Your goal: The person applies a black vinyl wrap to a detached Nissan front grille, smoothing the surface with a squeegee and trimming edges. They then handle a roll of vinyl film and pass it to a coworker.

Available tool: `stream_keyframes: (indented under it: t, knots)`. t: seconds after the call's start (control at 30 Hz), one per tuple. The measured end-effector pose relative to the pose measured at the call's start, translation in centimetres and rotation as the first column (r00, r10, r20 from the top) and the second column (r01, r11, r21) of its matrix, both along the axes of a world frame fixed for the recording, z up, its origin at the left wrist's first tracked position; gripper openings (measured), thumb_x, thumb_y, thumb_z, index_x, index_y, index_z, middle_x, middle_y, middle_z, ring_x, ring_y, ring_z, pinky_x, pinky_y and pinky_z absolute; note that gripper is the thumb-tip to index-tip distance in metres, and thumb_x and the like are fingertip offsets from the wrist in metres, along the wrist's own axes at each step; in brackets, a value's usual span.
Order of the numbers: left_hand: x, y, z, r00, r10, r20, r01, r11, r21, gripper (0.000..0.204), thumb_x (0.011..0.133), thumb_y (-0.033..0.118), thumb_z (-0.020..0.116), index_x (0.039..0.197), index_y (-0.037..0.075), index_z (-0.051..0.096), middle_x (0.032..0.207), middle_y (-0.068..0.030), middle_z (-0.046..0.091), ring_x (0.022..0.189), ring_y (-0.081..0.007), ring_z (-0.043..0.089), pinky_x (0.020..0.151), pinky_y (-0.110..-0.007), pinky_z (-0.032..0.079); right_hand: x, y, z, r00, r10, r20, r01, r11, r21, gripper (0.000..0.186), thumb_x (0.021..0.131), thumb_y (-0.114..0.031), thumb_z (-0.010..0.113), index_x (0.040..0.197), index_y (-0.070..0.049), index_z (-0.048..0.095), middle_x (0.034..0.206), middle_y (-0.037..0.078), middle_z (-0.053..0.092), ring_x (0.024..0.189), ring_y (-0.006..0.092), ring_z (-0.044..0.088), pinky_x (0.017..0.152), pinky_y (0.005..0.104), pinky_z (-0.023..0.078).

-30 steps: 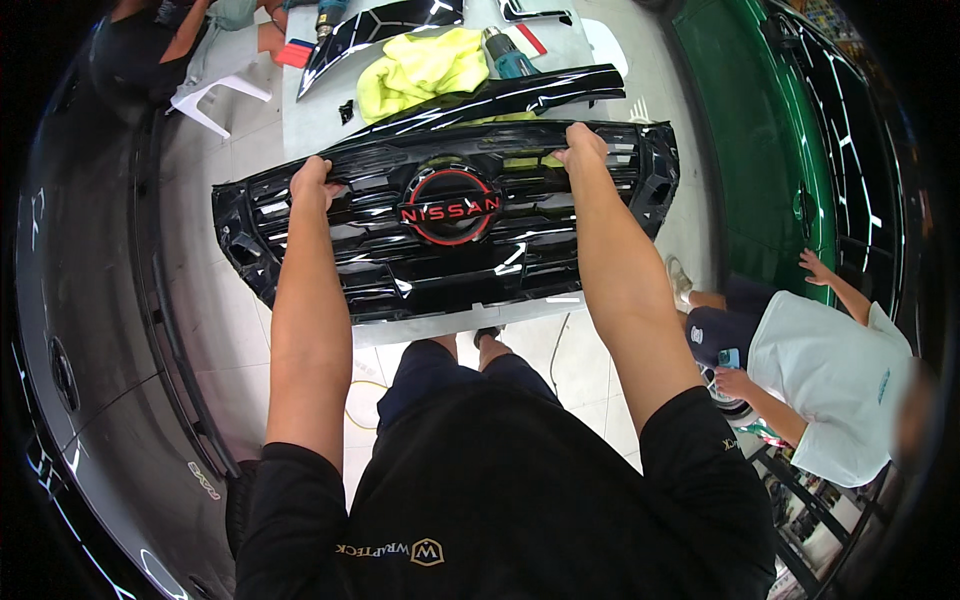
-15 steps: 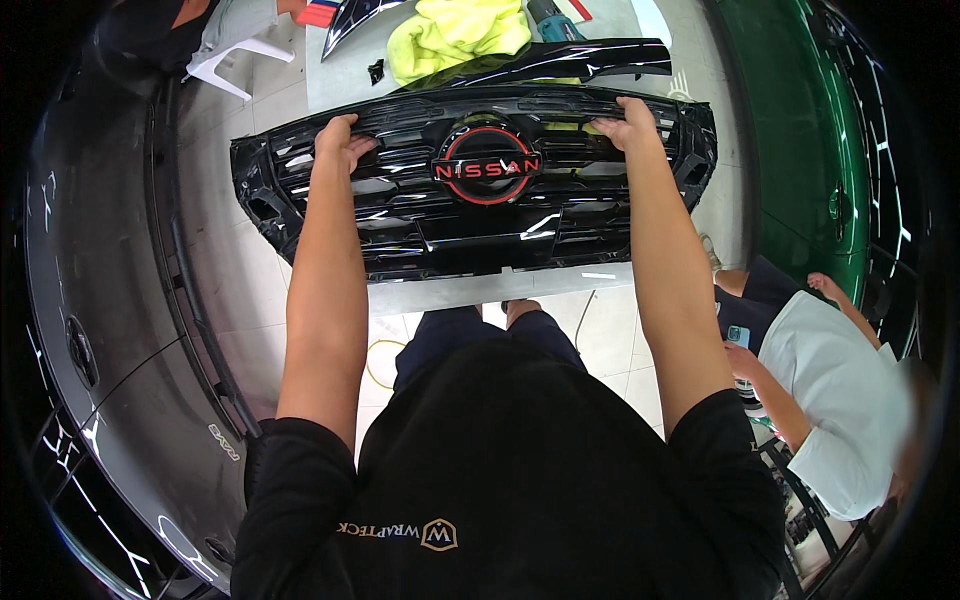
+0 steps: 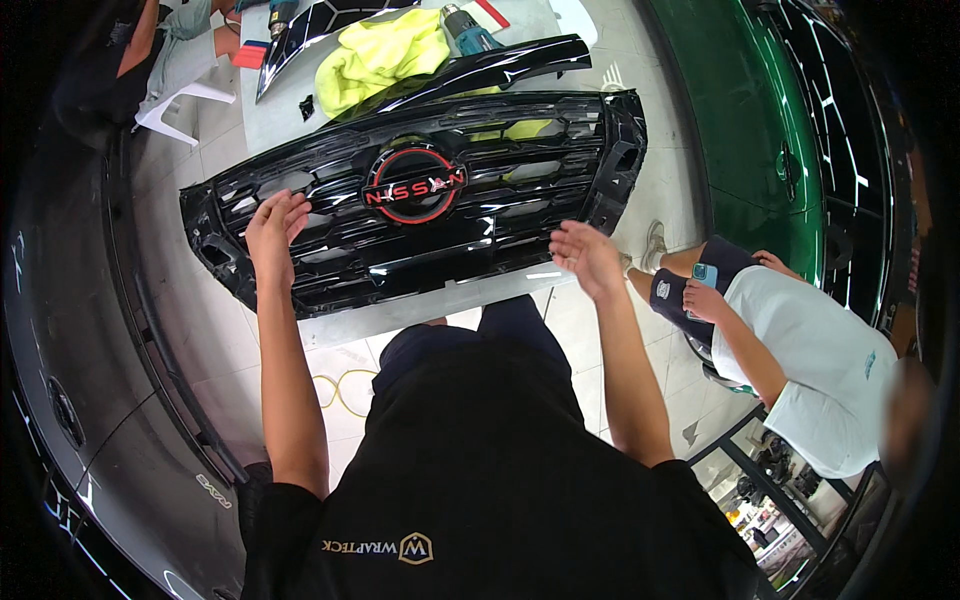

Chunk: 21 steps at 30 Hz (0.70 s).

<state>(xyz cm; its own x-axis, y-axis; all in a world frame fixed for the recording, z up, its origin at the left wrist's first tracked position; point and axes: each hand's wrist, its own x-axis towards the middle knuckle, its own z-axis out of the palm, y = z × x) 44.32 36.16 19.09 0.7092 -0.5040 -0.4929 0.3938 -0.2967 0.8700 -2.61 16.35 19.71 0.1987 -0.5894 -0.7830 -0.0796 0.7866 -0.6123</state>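
A black car front grille [image 3: 440, 250] lies on the pale table, turned slightly, its round emblem [image 3: 412, 218] rimmed in red. Over the left part of the grille is my left hand [image 3: 275, 238], raised with fingers stretched and holding nothing. By the grille's lower right edge my right hand [image 3: 588, 258] hovers, its fingers loosely extended, nothing in it. Behind the grille lies a long glossy black trim piece [image 3: 520, 66], next to a bright yellow-green cloth [image 3: 385, 55].
The table [image 3: 375, 321] also bears a teal and black heat gun [image 3: 470, 33]. A white stool [image 3: 185, 100] stands by a seated person at the far left. A grey car [image 3: 90, 330] flanks the left, a green car [image 3: 745, 120] the right. To my right, a person [image 3: 790, 310] holds a phone.
Both hands have let go of the grille's far edge and drawn back toward me. The view has turned, so the grille appears further left and tilted.
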Motion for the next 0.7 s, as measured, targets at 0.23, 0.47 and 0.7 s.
stream_keyframes:
  t: [0.23, 0.47, 0.7]
  knots:
    - [-8.4, -2.0, 2.5, 0.961, -0.176, 0.212, 0.157, 0.982, 0.104, 0.024, 0.106, 0.015, 0.067, 0.123, 0.000, 0.073, 0.111, -0.0097, 0.078, 0.090, -0.0129, 0.071, 0.078, -0.025, 0.054, 0.0, 0.4, -1.0, 0.931, 0.313, -0.187, -0.340, 0.931, -0.134, 0.023, 0.104, -0.013, 0.063, 0.123, -0.002, 0.071, 0.104, 0.009, 0.076, 0.084, 0.0139, 0.071, 0.073, 0.0283, 0.056]
    - [-18.4, -9.0, 3.0, 0.274, -0.533, 0.800, 0.409, 0.818, 0.404, 0.034, 0.083, 0.012, 0.087, 0.116, 0.011, 0.076, 0.111, -0.0062, 0.072, 0.102, -0.0271, 0.068, 0.090, -0.038, 0.051, 3.3, -6.5, -0.2, 0.726, 0.397, -0.562, -0.665, 0.194, -0.722, 0.016, 0.096, -0.002, 0.069, 0.111, 0.000, 0.073, 0.100, 0.011, 0.072, 0.089, 0.0289, 0.070, 0.081, 0.0372, 0.056]
    - [-19.4, -15.6, -1.9, 0.101, -0.625, 0.774, 0.311, 0.759, 0.572, 0.041, 0.079, 0.020, 0.090, 0.118, 0.016, 0.076, 0.121, 0.0002, 0.068, 0.119, -0.0258, 0.059, 0.103, -0.047, 0.035, 7.0, -13.7, -4.0, 0.534, 0.415, -0.737, -0.650, -0.355, -0.671, 0.039, 0.081, -0.014, 0.086, 0.118, -0.010, 0.074, 0.117, 0.005, 0.066, 0.107, 0.0276, 0.061, 0.089, 0.0424, 0.045]
